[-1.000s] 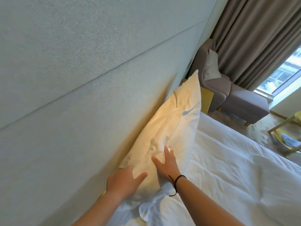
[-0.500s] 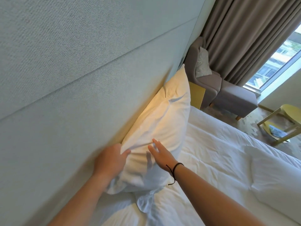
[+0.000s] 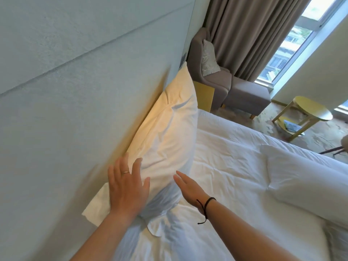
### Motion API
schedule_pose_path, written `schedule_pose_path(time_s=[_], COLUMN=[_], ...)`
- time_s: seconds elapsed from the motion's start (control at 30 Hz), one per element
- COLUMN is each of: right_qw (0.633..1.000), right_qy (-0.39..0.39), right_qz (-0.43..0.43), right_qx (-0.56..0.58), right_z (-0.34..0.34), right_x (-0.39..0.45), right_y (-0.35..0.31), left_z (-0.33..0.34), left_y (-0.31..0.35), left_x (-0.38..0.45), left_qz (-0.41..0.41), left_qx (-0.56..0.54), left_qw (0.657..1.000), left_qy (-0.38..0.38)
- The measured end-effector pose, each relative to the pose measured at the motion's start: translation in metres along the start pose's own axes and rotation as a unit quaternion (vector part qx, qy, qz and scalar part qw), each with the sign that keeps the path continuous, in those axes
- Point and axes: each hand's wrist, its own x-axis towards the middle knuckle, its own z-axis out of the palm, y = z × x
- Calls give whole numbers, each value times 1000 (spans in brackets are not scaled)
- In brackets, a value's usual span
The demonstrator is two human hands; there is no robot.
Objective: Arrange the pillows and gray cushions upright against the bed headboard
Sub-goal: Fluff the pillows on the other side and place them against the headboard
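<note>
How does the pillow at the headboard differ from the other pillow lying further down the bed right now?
The pillow at the headboard stands upright, leaning on the headboard; the other pillow lies flat on the duvet. The first has the left hand and right hand open at its near end; nothing touches the second. Warm light tints the first; the second looks cool white. Both wear white cases.

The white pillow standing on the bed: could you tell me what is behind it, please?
The padded headboard rises directly behind the white pillow, which leans on it. The strip the pillow covers is hidden.

white bed (image 3: 226, 147), upright pillow (image 3: 165, 129), second pillow (image 3: 301, 181)
</note>
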Motion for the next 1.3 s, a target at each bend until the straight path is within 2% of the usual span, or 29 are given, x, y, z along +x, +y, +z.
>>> schedule_pose_path(time_s=[0.1, 0.17, 0.2, 0.3, 0.4, 0.47, 0.6, 0.77, 0.9, 1.07, 1.3], right_qw=[999, 997, 994, 974, 956, 948, 937, 924, 912, 905, 906], right_qy=[24, 50, 71, 166, 235, 259, 283, 281, 272, 249, 233], right_qz=[42, 62, 70, 91, 102, 109, 116, 122, 159, 160, 155], right_qx=[-23, 9, 41, 126, 143, 148, 170, 229, 261, 304, 318], right_z=[-15, -29, -38, -73, -118, -151, -218, -301, -349, -375, -377], right_x=[-15, -29, -38, -64, -94, -113, -138, -166, -194, -211, -212], right_y=[37, 60, 71, 105, 144, 178, 256, 362, 427, 461, 471], left_z=[24, 42, 49, 69, 91, 101, 124, 149, 163, 164, 173], left_y=[36, 66, 81, 123, 157, 183, 249, 355, 440, 505, 529], left_x=[-7, -18, -27, -54, -80, -92, -118, -173, -220, -251, -234], left_qz=[84, 142, 152, 111, 82, 57, 59, 41, 48, 67, 95], left_qx=[-52, -102, -131, -187, -186, -188, -138, -114, -126, -123, -107], left_qw=[995, 984, 975, 938, 927, 923, 930, 930, 916, 912, 921], left_qy=[7, -46, -98, -269, -316, -330, -335, -347, -378, -387, -362])
